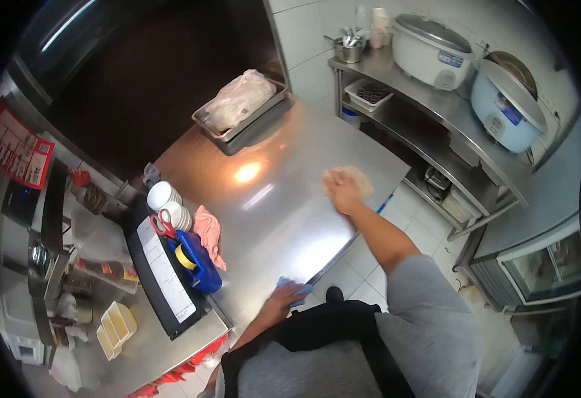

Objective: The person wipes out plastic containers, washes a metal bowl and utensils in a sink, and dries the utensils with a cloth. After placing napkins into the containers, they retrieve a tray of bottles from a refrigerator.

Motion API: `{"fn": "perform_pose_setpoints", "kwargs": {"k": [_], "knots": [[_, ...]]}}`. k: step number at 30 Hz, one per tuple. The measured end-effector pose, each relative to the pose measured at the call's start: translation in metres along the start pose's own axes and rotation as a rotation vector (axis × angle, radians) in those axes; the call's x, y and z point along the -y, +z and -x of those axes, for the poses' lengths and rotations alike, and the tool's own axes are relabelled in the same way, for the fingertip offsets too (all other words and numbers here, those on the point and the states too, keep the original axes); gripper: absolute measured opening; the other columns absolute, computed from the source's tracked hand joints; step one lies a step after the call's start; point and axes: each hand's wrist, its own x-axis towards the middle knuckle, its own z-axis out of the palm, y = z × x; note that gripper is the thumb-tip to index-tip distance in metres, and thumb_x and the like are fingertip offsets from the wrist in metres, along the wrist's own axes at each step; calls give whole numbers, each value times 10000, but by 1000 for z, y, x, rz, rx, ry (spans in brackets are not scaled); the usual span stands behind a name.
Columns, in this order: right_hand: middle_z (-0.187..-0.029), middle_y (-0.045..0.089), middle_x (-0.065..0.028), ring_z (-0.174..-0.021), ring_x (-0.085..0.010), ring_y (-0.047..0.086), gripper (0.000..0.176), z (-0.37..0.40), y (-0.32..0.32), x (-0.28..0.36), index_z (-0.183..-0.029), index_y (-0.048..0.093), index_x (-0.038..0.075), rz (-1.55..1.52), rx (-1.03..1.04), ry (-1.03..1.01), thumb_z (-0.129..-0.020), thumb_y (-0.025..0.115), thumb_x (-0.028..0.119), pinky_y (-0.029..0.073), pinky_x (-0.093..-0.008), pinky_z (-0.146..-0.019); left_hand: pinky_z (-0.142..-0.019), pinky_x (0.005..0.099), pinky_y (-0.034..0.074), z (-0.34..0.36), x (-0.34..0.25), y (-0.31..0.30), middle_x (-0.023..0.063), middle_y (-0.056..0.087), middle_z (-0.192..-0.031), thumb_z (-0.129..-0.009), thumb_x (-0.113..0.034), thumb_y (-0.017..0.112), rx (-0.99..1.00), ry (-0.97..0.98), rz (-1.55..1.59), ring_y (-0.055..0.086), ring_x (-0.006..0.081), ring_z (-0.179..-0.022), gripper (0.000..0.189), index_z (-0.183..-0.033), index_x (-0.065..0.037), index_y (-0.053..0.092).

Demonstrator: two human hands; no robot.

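On the right part of the steel table (284,172), my right hand (341,189) presses a beige cloth (360,180) against the surface, its fingers bent over it. Lower down, at the table's near edge, my left hand (286,296) rests on a blue cloth (301,293), part of which shows beyond the fingers. A pink cloth (207,233) lies to the left of both hands, beside a blue tape dispenser (201,262).
A metal tray (277,96) holds a plastic-wrapped bundle (241,99) at the far side. White bowls (163,197) and red scissors (163,224) stand left. Two rice cookers (434,53) sit on a steel shelf (415,106) at the right.
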Motion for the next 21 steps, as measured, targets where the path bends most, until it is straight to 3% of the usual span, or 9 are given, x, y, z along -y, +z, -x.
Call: {"fn": "perform_pose_setpoints", "kwargs": {"k": [5,7,9,10,12,13,17,20,21], "knots": [[-1045,614,-148,-997,-300,538,262,91,-32,-18,-987,646,19,-251,-308,40,-892,460,178,411,-411,-899,-1009,368,367,96,-13,-35,164,507,-1268,-662,129,495,-463,-375,88,460,331,-1202,570,-1147,-145,614],[-985,604,-177,-928,-298,543,241,130,-5,28,-947,641,-9,-963,49,248,-871,496,167,426,-395,-859,-980,369,387,126,-10,-23,194,517,-1224,-653,129,503,-691,-513,60,490,340,-1158,564,-1136,-138,618],[-958,617,-134,-889,-263,552,150,166,-18,112,-884,641,36,-1287,380,150,-818,539,124,423,-368,-842,-943,365,401,132,-15,-29,195,514,-1166,-639,127,506,-837,-505,-5,511,341,-1093,561,-1122,-132,624],[-929,634,-70,-858,-229,571,156,165,-12,139,-866,651,82,-732,101,-688,-725,585,76,413,-350,-844,-924,363,408,134,-17,-32,195,513,-1136,-632,126,508,-913,-505,-41,521,341,-1060,559,-1116,-128,626],[-939,662,-39,-908,-172,608,50,149,-30,210,-813,663,91,-997,401,-893,-793,618,98,433,-329,-839,-904,378,405,131,-23,-48,197,483,-1085,-623,90,470,-1051,-446,-93,503,342,-1028,516,-1073,-101,635],[-913,675,-49,-925,-160,615,90,136,-65,240,-884,676,93,-970,996,-534,-813,627,118,465,-308,-801,-913,393,395,127,-30,-61,200,469,-1100,-627,73,471,-1105,-429,-136,494,343,-1036,501,-1074,-89,630],[-1268,517,-114,-1137,-225,511,431,126,-61,307,-1252,535,132,-1565,754,-518,-899,547,378,390,-337,-966,-969,406,333,119,-54,-107,183,431,-1157,-613,47,468,-1313,-328,-375,459,339,-1080,522,-1098,-82,612],[-1306,485,-99,-1189,-260,463,622,111,-130,290,-1368,386,169,-2003,1345,240,-895,415,571,340,-468,-996,-1023,444,277,109,-54,-122,191,411,-1254,-650,-15,574,-1119,-162,-366,397,376,-1191,545,-1189,-88,556],[-1332,466,-55,-1224,-280,425,663,111,-144,278,-1352,392,188,-2158,1438,267,-882,301,647,334,-562,-960,-1037,483,247,93,-69,-135,189,387,-1309,-654,-99,652,-923,-78,-335,331,404,-1243,599,-1238,-92,517]]}}
